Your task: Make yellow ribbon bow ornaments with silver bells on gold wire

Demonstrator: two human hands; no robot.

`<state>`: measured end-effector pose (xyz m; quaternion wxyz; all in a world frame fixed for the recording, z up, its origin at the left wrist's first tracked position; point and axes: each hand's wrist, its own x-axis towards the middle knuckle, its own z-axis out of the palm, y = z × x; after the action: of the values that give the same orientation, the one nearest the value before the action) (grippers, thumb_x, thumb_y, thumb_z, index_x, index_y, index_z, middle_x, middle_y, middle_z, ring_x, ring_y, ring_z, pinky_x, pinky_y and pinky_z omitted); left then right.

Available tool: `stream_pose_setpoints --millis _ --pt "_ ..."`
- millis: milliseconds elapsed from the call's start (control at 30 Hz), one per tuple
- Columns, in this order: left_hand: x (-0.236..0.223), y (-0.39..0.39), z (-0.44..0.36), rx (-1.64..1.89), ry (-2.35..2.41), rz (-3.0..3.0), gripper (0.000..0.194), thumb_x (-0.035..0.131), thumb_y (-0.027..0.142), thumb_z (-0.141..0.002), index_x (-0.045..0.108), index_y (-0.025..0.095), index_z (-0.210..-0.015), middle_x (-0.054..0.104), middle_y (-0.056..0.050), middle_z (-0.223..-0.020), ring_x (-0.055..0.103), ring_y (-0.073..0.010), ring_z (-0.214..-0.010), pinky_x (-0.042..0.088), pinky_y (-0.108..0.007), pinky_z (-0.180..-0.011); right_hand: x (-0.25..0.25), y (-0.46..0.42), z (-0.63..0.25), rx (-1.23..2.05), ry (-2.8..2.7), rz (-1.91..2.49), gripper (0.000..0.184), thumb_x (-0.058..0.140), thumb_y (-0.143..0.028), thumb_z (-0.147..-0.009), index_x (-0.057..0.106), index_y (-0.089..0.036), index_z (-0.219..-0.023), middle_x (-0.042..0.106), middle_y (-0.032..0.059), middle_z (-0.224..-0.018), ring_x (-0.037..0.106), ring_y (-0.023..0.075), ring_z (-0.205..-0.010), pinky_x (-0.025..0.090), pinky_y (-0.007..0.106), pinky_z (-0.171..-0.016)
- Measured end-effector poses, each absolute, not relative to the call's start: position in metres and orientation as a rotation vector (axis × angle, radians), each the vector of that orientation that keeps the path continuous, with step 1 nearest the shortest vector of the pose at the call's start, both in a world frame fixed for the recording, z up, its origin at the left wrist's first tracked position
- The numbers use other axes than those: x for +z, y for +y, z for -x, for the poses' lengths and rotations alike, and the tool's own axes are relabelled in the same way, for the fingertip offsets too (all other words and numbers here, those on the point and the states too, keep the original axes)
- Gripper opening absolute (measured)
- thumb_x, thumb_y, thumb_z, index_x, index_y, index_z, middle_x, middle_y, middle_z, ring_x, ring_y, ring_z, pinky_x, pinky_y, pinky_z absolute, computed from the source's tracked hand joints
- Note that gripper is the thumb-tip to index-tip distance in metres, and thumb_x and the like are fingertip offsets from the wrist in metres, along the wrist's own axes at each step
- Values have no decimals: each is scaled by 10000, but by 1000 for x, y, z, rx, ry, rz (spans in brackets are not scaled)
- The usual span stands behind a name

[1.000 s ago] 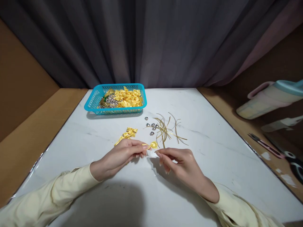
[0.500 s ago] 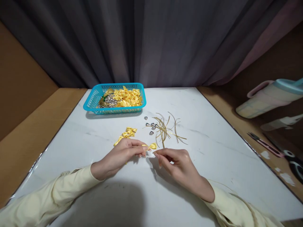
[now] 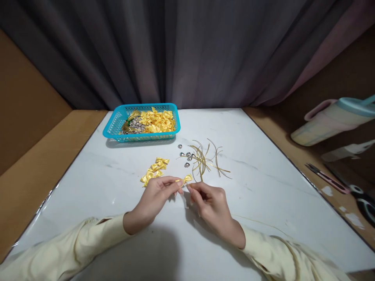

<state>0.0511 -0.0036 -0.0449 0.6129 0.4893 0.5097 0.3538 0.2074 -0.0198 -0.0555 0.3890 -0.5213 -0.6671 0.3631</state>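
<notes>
My left hand pinches a small yellow satin bow between thumb and fingers, with one loop sticking out to the right. My right hand is closed in a pinch just below that loop; what its fingertips hold is too small to make out. Beyond the left hand lies a little pile of yellow bows. Several silver heart-shaped beads and a loose scatter of gold wire strips are on the table past my fingertips.
At the back left stands a blue basket holding yellow bows, silver beads and a bundle of gold strips. One thin gold strand lies near my right sleeve. Along the right side are a tumbler, pink-handled snips and black scissors.
My right hand has moved left, closer to the bow. The left wrist has shifted right and lower, uncovering more of the bow pile. A white patch between the hands no longer shows.
</notes>
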Motion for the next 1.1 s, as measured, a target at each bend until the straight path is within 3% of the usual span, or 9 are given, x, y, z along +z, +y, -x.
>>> stream_pose_setpoints --millis 367,600,867,1000,1100 --pt "-52 -11 -57 857 1312 -1402 226 572 329 -787 686 168 -676 655 -25 -656 547 -155 -631 407 -244 -575 -61 -15 -204 1021 -1569 1353 209 492 -207 -803 577 -157 -618 537 -10 -495 444 99 -452 364 212 -456" --pt "-41 -6 -53 866 1322 -1440 234 554 325 -801 684 163 -692 665 -27 -672 557 -162 -662 413 -248 -601 -51 -11 -215 1220 -1684 1309 271 454 -276 -874 577 -169 -657 475 -42 -434 416 86 -386 341 198 -429" --pt "-49 -11 -53 881 1263 -1611 213 549 287 -818 709 177 -732 647 -22 -634 551 -149 -613 405 -241 -592 -53 -17 -210 1105 -1699 1336 326 454 -287 -873 549 -174 -582 462 -36 -423 364 84 -375 299 201 -402" --pt "-47 -7 -50 851 1227 -1638 220 544 287 -829 703 177 -723 644 -25 -661 552 -150 -644 404 -239 -621 -48 -2 -224 1386 -1806 1294 313 484 -371 -872 586 -160 -664 499 -37 -435 454 92 -387 370 201 -437" --pt "-41 -2 -46 725 1115 -1544 238 542 310 -832 686 156 -723 637 -29 -672 548 -151 -653 407 -242 -625 -40 14 -240 1375 -1927 1259 328 470 -428 -872 600 -150 -757 585 2 -607 516 109 -535 392 209 -518"
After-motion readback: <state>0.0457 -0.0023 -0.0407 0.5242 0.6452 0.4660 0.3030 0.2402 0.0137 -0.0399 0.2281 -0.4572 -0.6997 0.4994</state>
